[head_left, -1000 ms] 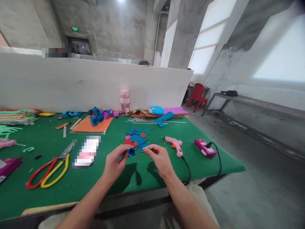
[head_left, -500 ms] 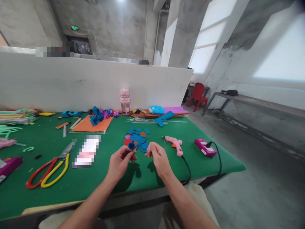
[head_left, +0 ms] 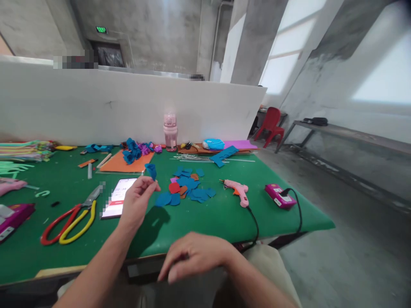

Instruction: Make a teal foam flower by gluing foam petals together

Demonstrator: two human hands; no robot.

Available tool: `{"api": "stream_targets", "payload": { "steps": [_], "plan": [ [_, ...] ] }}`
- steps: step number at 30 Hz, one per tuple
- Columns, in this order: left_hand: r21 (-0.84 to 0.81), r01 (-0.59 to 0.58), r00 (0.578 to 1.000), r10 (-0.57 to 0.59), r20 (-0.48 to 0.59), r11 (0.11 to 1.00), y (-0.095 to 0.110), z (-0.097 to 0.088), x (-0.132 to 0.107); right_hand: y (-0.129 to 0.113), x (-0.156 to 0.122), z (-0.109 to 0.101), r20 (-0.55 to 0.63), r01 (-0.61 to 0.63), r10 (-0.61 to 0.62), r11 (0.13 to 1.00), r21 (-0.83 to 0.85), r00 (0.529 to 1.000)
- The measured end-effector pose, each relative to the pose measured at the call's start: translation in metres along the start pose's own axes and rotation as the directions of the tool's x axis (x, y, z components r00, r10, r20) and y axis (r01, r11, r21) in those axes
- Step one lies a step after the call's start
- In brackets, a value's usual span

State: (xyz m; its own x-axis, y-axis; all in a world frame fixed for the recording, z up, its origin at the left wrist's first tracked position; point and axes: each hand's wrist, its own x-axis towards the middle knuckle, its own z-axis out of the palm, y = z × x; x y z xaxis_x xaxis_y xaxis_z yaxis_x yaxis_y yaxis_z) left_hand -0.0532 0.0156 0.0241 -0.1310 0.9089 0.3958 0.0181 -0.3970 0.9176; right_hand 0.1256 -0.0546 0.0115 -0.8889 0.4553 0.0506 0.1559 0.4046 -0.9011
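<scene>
My left hand (head_left: pixel 138 199) pinches a small rolled blue flower (head_left: pixel 150 171) by its base and holds it upright above the table. Close to that hand lies a lit phone (head_left: pixel 117 199). My right hand (head_left: pixel 195 256) hangs low at the table's front edge, fingers loosely bent, thumb apart, with nothing in it. Between and beyond the hands, cut blue pieces (head_left: pixel 188 183) are scattered with a red piece (head_left: pixel 174 188) and a few brown ones. A pink glue gun (head_left: pixel 236 191) lies to their right.
Red-and-yellow-handled scissors (head_left: pixel 75 218) rest at left. Finished blue and purple flowers (head_left: pixel 132 150) sit on an orange sheet (head_left: pixel 126 164). A pink bottle (head_left: pixel 170 132) stands against the white partition (head_left: pixel 135 107). A purple power box (head_left: pixel 279 196) with a black cable is at right.
My left hand has moved left and up with the blue flower, turning it upright. My right hand has dropped from beside it to the table's front edge, and its fingers have loosened.
</scene>
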Motion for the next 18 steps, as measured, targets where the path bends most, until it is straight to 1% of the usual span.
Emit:
{"api": "stream_targets", "payload": {
  "steps": [1, 2, 3, 4, 5, 7, 9, 10, 12, 13, 15, 18],
  "plan": [
    [-0.029, -0.021, 1.000, 0.021, -0.002, 0.999, 0.001, -0.001, 0.001, -0.001, 0.001, 0.007, 0.068, 0.037, -0.032, 0.997, -0.069, 0.997],
    [-0.061, -0.039, 0.999, 0.039, 0.000, 0.997, 0.003, -0.002, 0.001, -0.001, 0.003, 0.013, 0.071, 0.048, -0.039, 0.990, -0.133, 0.997],
    [-0.093, -0.053, 0.999, 0.054, 0.006, 0.994, 0.005, -0.001, 0.000, 0.000, 0.005, 0.017, 0.032, 0.030, -0.025, 0.981, -0.191, 0.999],
    [-0.123, -0.061, 0.998, 0.063, 0.013, 0.991, 0.006, -0.001, 0.000, 0.001, 0.007, 0.020, -0.037, -0.010, 0.002, 0.974, -0.228, 0.999],
    [-0.149, -0.062, 0.998, 0.066, 0.023, 0.987, 0.007, 0.000, -0.001, 0.003, 0.008, 0.021, -0.090, -0.036, 0.014, 0.971, -0.238, 0.996],
    [-0.158, -0.044, 0.998, 0.050, 0.036, 0.986, 0.009, 0.001, -0.001, 0.008, 0.010, 0.018, -0.158, -0.044, 0.011, 0.977, -0.208, 0.987],
    [-0.096, -0.012, 1.000, 0.014, 0.024, 0.995, 0.008, 0.000, -0.001, 0.013, 0.011, 0.013, -0.197, -0.045, 0.016, 0.989, -0.143, 0.980],
    [-0.040, 0.008, 1.000, -0.007, 0.019, 0.999, 0.007, 0.000, -0.001, 0.015, 0.011, 0.011, -0.221, -0.070, 0.043, 0.991, -0.114, 0.974],
    [0.097, 0.055, 0.997, -0.060, 0.045, 0.994, 0.005, -0.001, 0.000, 0.018, 0.011, 0.009, -0.274, -0.119, 0.098, 0.991, -0.064, 0.957],
    [0.164, 0.078, 0.993, -0.091, 0.071, 0.983, 0.004, -0.002, 0.000, 0.019, 0.012, 0.010, -0.292, -0.123, 0.105, 0.991, -0.045, 0.951],
    [0.274, 0.118, 0.982, -0.153, 0.107, 0.954, 0.002, -0.002, 0.001, 0.019, 0.012, 0.011, -0.298, -0.099, 0.090, 0.995, -0.018, 0.950],
    [0.364, 0.167, 0.973, -0.214, 0.091, 0.916, 0.001, -0.004, 0.002, 0.017, 0.010, 0.008, -0.301, -0.123, 0.109, 0.992, -0.025, 0.947]
  ]
}}
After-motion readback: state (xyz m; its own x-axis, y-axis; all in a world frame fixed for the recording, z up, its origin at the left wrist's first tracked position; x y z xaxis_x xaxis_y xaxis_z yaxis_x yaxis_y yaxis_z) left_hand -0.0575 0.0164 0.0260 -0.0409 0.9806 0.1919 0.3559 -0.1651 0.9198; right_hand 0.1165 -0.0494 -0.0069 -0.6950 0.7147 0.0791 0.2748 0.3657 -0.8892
